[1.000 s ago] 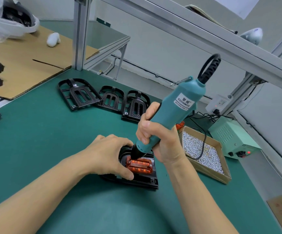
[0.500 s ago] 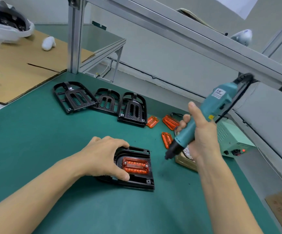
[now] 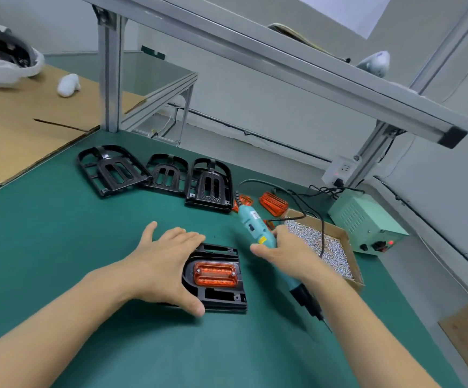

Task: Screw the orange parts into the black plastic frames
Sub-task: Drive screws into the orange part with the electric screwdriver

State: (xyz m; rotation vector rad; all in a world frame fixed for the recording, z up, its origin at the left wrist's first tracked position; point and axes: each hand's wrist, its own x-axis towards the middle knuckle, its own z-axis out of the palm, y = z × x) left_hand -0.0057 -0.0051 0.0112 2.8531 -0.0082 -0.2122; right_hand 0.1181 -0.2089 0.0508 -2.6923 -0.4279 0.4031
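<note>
Since half a second ago, your right hand [image 3: 288, 253] lowers the gripped screwdriver [image 3: 258, 228] toward the counter [image 3: 59, 247] at 3 o'clock; your left hand [image 3: 165, 264], fingers spread, steadies the black frame [image 3: 221, 298] with its orange part [image 3: 216, 274].

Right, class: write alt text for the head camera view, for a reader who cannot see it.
A person's left hand rests on a black plastic frame holding an orange part, while the right hand grips a teal electric screwdriver beside it on a green table.

black frames [image 3: 210, 184]: 4 | orange parts [image 3: 216, 273]: 3 | screwdriver [image 3: 258, 228]: 1 | screw box [image 3: 347, 242]: 1
</note>
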